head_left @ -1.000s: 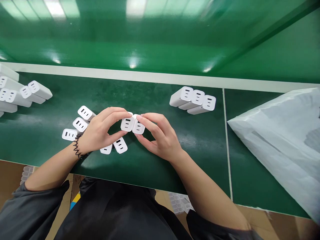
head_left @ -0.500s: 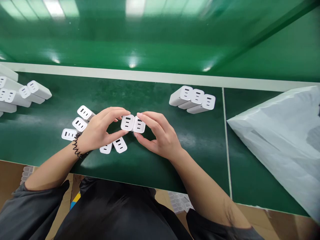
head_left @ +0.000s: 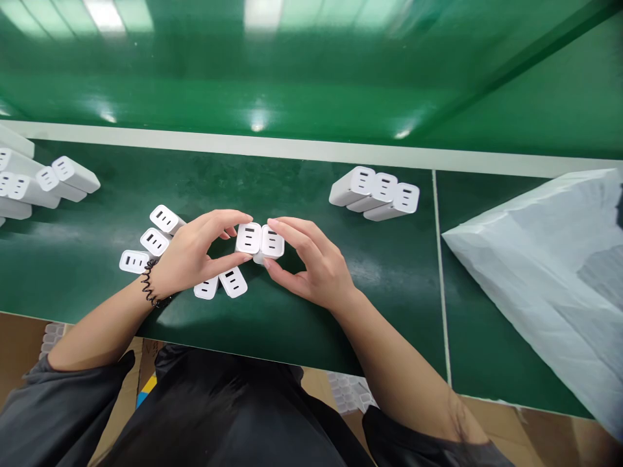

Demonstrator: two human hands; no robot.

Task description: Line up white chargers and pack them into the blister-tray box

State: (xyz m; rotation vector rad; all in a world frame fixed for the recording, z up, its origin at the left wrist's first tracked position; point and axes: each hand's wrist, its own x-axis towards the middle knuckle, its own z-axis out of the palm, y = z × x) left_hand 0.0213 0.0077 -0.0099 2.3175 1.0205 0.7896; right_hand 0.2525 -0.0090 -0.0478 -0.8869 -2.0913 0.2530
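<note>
My left hand has its fingers closed on a white, round-cornered plastic block with three dark slots, thumb below and fingertip above; my right hand grips a matching white slotted plastic block the same way. The two blocks sit side by side, touching, slotted ends facing me, between my hands (a little more white casing peeks out underneath). A black coiled band circles my left wrist. Around that hand, five loose white slotted blocks lie on the dark green, smooth surface, some partly hidden by it. Beyond my right hand, three white blocks rest in a touching row. Farther out, a heap of white blocks fills the far left, and a translucent whitish plastic sheet or bag lies at the far right.
</note>
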